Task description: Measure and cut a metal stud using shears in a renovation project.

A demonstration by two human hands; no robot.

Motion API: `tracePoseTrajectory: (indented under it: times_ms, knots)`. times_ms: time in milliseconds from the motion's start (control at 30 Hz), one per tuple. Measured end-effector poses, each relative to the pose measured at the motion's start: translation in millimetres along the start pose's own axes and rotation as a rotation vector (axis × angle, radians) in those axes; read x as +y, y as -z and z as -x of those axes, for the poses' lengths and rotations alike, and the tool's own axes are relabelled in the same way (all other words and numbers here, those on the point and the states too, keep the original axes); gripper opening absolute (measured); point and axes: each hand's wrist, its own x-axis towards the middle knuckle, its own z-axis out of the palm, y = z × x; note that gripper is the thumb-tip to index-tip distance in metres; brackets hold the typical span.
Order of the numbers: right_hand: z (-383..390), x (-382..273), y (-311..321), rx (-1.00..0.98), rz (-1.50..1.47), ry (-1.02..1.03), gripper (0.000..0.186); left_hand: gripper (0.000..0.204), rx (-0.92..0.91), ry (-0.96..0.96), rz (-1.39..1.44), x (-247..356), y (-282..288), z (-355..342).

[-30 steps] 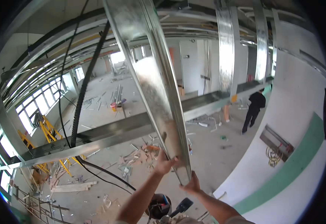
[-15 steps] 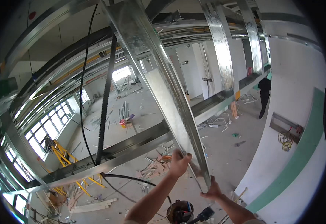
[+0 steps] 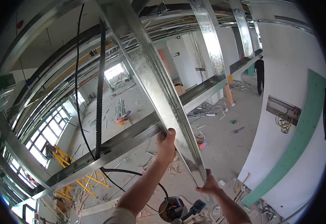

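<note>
My left hand (image 3: 165, 147) grips the left flange of a long galvanized metal stud (image 3: 157, 97) just below where it meets a horizontal steel channel (image 3: 129, 136), thumb up. My right hand (image 3: 210, 185) is closed round the lower end of the same stud, lower and farther right. The stud runs slanting from the top centre down to my right hand. Beneath my hands are a dark bucket (image 3: 166, 213) with tools in it and a black power tool (image 3: 193, 210). A black corrugated conduit (image 3: 99, 112) and thin cable hang left of the stud.
Two upright studs (image 3: 213, 48) stand on the channel. Yellow ladders (image 3: 64, 160) are below left, near windows. A white wall with a green strip (image 3: 303, 134) and coiled wires (image 3: 284, 121) is at right. A person in dark clothes (image 3: 259, 74) is beyond. Debris litters the floor (image 3: 230, 138).
My left hand has moved higher along the stud, toward the channel, while my right hand still holds the lower end. The person in dark clothes has walked farther away. The view has shifted slightly.
</note>
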Motion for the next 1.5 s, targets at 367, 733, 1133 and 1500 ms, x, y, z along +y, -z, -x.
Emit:
tracePoseTrajectory:
  times_ms: [367,733,1133,1500]
  knots:
    - [-16,-26,2,0.024,0.014,0.008,0.089,0.063,-0.026,-0.039,0.220,25,-13,2]
    - [5,-51,-2,0.014,0.010,0.000,0.092,0.069,0.137,0.095,0.132,65,-49,10]
    - [-12,-66,-10,0.066,-0.008,-0.002,0.089,0.037,-0.046,0.039,0.293,41,-9,20]
    - [-11,-68,-10,0.090,-0.070,0.045,0.088,0.029,0.195,-0.030,0.312,36,-33,30]
